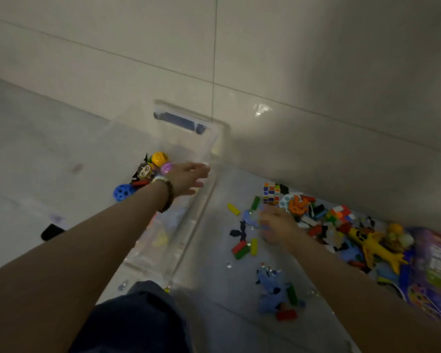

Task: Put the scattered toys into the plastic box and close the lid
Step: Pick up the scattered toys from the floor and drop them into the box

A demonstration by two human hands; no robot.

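Floor: pale glossy tiles meeting a tiled wall; the view is blurred by motion.
Plastic box [205,200]: clear, open on top, lying straight ahead of the person's knee. I cannot make out a lid.
Already inside the box: a yellow ball [159,158] and a few other toys bunched at its far left. A blue holed ball [124,192] looks to lie in there too.
Scattered toys: all to the right of the box. A puzzle cube [271,193] lies near its far right side, red and green blocks [241,249] just beside its right wall, and a yellow toy plane [374,244] well to the right.
Left hand [189,178]: over the box near its right wall, fingers stretched out and loose, holding nothing I can see.
Right hand [275,226]: low over the pile right of the box, too smeared to tell whether its fingers have closed on anything.
Step in hand: likely gathering a handful from the pile to carry left into the box.
Doing it well: scoop the small blocks together rather than one at a time, and lift clear over the right wall. Steady the box with the left hand so it does not slide.
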